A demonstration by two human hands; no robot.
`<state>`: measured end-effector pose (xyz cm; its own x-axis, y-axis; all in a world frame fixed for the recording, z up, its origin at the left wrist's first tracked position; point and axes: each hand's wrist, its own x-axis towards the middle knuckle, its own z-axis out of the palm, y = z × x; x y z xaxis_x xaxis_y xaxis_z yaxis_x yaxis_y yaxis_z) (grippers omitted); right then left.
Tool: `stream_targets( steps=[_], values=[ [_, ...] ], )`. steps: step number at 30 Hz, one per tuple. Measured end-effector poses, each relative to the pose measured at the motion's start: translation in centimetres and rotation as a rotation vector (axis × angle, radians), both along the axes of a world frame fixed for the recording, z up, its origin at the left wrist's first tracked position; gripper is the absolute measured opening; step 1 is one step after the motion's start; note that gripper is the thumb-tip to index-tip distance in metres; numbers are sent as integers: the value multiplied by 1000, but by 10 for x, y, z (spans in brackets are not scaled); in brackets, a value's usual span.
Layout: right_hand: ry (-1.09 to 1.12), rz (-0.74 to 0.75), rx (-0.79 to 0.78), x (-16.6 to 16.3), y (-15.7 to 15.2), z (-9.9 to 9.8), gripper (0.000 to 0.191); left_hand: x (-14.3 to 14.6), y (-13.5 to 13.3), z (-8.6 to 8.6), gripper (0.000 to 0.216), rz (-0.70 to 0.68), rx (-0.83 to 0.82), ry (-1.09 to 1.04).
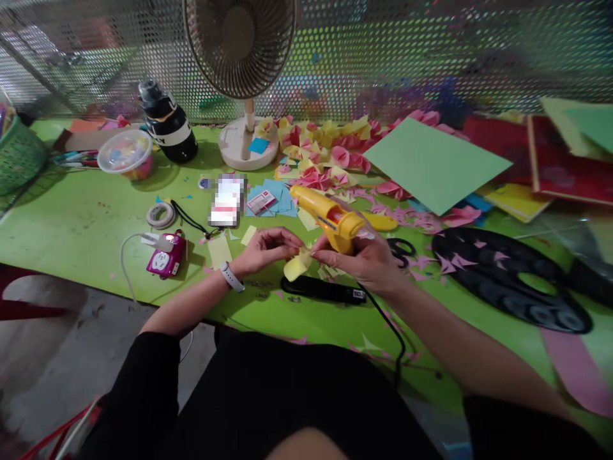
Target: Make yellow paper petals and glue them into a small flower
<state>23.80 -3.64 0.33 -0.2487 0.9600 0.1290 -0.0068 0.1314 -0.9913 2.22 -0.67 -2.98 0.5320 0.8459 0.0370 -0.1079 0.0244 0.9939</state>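
Note:
My left hand (264, 249) pinches a small folded yellow paper piece (297, 265) just above the green table (86, 223). My right hand (366, 255) is wrapped round the handle of a yellow glue gun (325, 216), whose body points up and to the left; its fingertips also touch the yellow paper. The gun's black cord (387, 326) runs down toward me. A white watch sits on my left wrist. A black bar-shaped object (323, 291) lies on the table right under my hands.
A heap of folded pink and yellow paper pieces (325, 150) lies behind the gun by a desk fan (242, 76). Also around: a green sheet (433, 163), phone (227, 201), tape roll (161, 214), pink plug adapter (165, 259), black bottle (170, 124), scissors (402, 246), black tray (507, 275).

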Motion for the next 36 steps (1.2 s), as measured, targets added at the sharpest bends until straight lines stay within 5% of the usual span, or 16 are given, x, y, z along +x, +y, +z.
stream_targets(
  steps=[4,8,14,20,27,31,36],
  values=[
    [-78,-201,88,1,3,10,17,-2,-7,4,38,180,148,30],
    [-141,-358,148,2,5,10,21,-1,-13,4,39,149,306,118],
    [-89,-342,145,-8,1,-7,50,9,-18,-9,41,149,221,131],
    [-178,-429,235,6,-4,-6,13,6,-17,-11,29,256,461,202],
    [-226,-630,150,39,-3,-6,26,3,-16,-12,19,220,711,402],
    [-107,-549,90,35,-6,-3,28,2,-16,-11,25,306,609,404],
    [-155,-216,30,32,-12,0,13,2,-15,-5,35,305,127,188]
  ],
)
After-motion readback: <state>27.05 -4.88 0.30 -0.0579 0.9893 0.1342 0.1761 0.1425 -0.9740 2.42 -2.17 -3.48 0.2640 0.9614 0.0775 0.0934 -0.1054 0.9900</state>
